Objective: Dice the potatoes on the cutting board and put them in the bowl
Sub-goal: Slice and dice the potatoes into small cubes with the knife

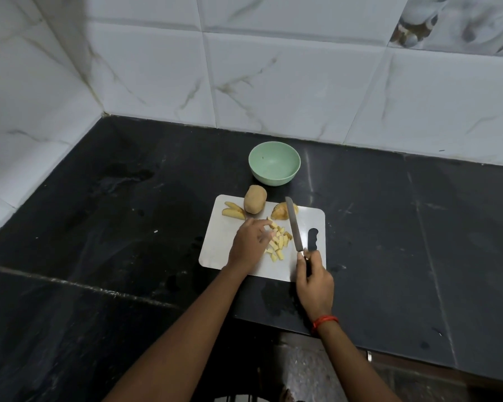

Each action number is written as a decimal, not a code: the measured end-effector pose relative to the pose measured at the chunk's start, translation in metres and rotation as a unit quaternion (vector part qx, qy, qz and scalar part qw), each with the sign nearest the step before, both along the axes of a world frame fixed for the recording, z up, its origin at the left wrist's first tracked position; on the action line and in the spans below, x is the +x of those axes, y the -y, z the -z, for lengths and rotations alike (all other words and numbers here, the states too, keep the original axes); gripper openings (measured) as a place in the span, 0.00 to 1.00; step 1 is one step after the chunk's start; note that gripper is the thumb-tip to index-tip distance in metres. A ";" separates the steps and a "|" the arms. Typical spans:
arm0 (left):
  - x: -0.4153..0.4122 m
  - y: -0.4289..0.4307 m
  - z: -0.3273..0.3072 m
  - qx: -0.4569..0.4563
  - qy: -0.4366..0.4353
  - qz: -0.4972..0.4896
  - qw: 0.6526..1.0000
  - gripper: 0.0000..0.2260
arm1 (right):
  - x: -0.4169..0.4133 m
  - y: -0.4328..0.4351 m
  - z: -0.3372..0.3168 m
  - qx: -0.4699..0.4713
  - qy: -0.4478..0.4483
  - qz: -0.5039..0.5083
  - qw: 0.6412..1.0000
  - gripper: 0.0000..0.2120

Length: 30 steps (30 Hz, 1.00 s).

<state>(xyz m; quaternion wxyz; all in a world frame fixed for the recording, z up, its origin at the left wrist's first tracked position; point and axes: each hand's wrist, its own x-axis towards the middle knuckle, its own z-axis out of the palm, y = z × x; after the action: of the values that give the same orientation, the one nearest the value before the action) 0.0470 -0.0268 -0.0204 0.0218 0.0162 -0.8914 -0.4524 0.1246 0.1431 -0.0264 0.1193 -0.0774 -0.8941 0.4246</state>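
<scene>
potato dice (278, 242), mid cutting board (215, 248): judged light, likely slippery, best scooped together; left hand (249, 245) loose-fingered against them; right hand (314, 278) grips knife (294, 227); whole potato (255, 199) at far edge; bowl (274, 163) beyond, empty

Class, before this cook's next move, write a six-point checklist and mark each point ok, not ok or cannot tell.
1. Right hand grips the knife by its handle: ok.
2. Left hand clear of the blade: ok, it touches the diced pieces.
3. Diced pieces all on the cutting board: ok.
4. Green bowl upright and empty behind the board: ok.
5. All potatoes diced: not ok; whole potato and wedges remain.
6. Board steady: cannot tell.
</scene>
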 end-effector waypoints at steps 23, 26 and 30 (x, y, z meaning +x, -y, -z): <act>0.020 0.071 0.006 -0.124 -0.020 -0.065 0.990 0.08 | 0.000 0.002 -0.002 0.016 -0.005 -0.010 1.000 0.07; 0.038 0.067 0.013 -0.086 -0.019 -0.093 0.992 0.09 | 0.002 0.003 -0.003 0.032 -0.028 -0.011 0.999 0.07; 0.047 0.073 0.017 -0.041 -0.020 -0.088 0.995 0.14 | 0.007 0.006 -0.002 0.088 -0.093 -0.050 0.991 0.09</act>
<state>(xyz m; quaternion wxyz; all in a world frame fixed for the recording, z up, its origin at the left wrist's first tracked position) 0.0939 -0.0994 -0.0369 0.0800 0.0841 -0.9038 -0.4120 0.1321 0.1370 -0.0246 0.1864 0.0183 -0.9157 0.3556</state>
